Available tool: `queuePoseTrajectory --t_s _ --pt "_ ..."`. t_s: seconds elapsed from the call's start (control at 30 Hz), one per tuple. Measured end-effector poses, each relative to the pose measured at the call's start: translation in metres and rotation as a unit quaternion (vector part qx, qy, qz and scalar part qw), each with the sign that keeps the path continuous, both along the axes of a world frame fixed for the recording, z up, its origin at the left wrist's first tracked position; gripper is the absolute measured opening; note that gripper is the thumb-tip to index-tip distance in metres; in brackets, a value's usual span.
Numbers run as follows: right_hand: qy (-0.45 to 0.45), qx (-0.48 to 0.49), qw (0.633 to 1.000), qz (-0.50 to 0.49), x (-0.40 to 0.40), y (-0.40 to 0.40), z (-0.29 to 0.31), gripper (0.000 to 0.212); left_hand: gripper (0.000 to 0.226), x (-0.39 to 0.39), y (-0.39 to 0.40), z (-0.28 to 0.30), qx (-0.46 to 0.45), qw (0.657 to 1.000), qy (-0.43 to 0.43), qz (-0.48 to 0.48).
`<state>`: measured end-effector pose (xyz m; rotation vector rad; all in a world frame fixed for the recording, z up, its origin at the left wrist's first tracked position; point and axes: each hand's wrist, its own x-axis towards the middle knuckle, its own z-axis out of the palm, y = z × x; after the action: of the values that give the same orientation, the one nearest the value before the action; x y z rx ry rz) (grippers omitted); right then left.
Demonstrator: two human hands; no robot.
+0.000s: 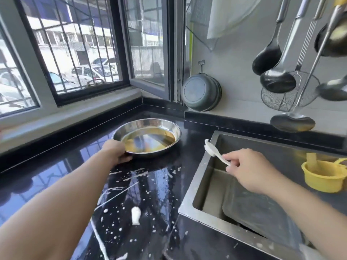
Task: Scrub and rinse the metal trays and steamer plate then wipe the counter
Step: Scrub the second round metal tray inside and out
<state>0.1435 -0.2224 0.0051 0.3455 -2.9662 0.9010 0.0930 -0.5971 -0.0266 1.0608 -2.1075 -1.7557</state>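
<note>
Left of the sink (199,177), your left hand (114,150) gripped the round tray's (148,136) rim; your right hand (249,169) pinched a white spoon (216,152) above it.

The left hand (116,150) grips the near rim of a round metal tray (148,136) on the splattered black bench (154,184), while the right hand (249,170) holds a white spoon (216,152) over the sink (199,177), where another tray (262,211) lies.
</note>
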Motion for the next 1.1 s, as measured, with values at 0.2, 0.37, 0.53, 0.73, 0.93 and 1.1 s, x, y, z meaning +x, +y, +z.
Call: queuePoseTrajectory --t_s 0.2,0.37,0.53,0.73,0.93,1.1 --pt "-0.006 -0.067 0.997 -0.024 -0.004 0.026 -0.003 0.033 0.018 -0.003 0.016 0.009 -0.047 0.999 0.005 0.01" --pt "-0.01 -0.072 0.996 -0.046 0.005 0.065 0.001 0.034 0.023 -0.003 0.02 0.061 -0.181 0.983 -0.017 -0.015" --pt "-0.009 -0.087 0.992 -0.095 0.018 0.132 -0.006 0.037 0.021 0.031 0.068 0.076 -0.162 0.984 -0.019 -0.074" --pt "0.056 -0.064 0.973 -0.213 0.024 0.2 -0.033 0.031 0.021 0.051 0.169 0.102 -0.305 0.934 0.043 -0.179" --pt "0.098 -0.102 0.961 -0.237 0.027 0.224 -0.047 0.024 0.02 0.033 0.257 0.085 -0.623 0.715 0.08 -0.307" --pt "0.069 -0.16 0.953 -0.246 0.031 0.238 -0.051 0.037 0.032 0.007 0.305 0.057 -0.737 0.532 0.191 -0.37"
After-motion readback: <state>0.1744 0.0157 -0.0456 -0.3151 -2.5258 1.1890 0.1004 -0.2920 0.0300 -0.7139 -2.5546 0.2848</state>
